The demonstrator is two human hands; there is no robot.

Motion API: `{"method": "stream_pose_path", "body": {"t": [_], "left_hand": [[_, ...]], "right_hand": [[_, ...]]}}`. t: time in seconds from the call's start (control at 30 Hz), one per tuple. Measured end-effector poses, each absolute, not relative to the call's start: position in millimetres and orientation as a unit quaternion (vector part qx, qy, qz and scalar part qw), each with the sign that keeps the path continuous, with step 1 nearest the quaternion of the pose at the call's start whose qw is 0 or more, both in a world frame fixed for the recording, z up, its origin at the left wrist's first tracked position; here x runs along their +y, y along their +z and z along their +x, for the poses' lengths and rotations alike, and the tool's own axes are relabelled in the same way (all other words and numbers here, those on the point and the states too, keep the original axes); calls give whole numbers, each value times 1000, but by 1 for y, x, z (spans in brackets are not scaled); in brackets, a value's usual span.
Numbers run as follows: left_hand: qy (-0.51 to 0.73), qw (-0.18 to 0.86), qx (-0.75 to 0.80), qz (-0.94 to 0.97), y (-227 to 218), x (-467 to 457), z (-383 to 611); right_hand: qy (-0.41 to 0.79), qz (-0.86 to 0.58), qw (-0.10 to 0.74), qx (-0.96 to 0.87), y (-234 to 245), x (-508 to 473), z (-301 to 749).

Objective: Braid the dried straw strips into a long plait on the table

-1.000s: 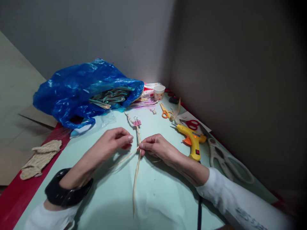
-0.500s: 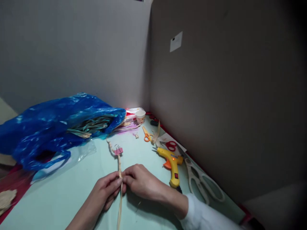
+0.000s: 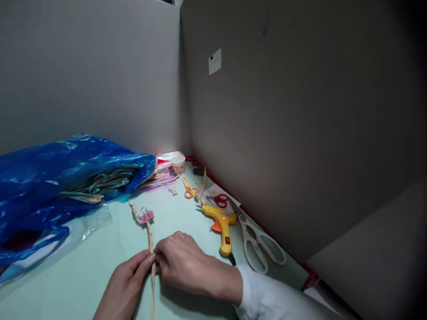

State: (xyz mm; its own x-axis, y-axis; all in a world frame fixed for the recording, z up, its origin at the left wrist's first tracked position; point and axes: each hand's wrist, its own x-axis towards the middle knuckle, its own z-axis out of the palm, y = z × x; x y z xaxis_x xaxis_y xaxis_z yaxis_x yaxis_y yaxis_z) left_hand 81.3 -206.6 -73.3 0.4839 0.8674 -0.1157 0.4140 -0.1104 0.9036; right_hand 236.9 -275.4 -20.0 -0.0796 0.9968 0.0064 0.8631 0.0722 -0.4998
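A thin braid of pale dried plant strips (image 3: 150,234) runs down the pale green table toward me. A pink binder clip (image 3: 147,217) grips it near its far part. My left hand (image 3: 128,278) pinches the braid between thumb and forefinger where the plaiting ends. Pressed close on its other side, my right hand (image 3: 183,262) is closed with curled fingers on the strips; its fingertips are partly hidden. A loose strip (image 3: 153,289) hangs below the fingers to the picture's lower edge.
A blue plastic bag (image 3: 73,155) of dried strips lies at left. To the right are a yellow glue gun (image 3: 227,226) with a lit light, large white-handled scissors (image 3: 253,244), red scissors (image 3: 220,201) and orange scissors (image 3: 187,190). A paper cup (image 3: 178,165) stands near the wall corner.
The camera view has turned to the right, so everything sits further left. My right hand has rolled over, its back now more toward me, while the left keeps its pinch on the braid.
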Motion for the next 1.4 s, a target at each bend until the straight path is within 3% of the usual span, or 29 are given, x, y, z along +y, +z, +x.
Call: {"method": "stream_pose_path", "body": {"t": [0.1,0.3,0.5,0.7,0.9,1.1,1.4], "left_hand": [[227,443,460,735,-77,-210,79],[216,445,472,730,-78,-210,77],[178,541,472,672,-69,-214,82],[196,610,481,598,-70,-218,86],[195,650,453,579,-65,-218,87],[244,628,465,575,-65,-221,90],[264,674,432,539,-79,-217,91]], "right_hand": [[135,-653,159,-728,-21,-278,236],[105,-640,140,-748,-20,-280,238],[157,-639,88,-748,-3,-275,267],[60,-746,69,-660,16,-234,344],[77,-758,60,-645,-9,-189,379],[36,-742,151,-652,-15,-188,388],[-29,-663,456,-593,40,-203,379]]}}
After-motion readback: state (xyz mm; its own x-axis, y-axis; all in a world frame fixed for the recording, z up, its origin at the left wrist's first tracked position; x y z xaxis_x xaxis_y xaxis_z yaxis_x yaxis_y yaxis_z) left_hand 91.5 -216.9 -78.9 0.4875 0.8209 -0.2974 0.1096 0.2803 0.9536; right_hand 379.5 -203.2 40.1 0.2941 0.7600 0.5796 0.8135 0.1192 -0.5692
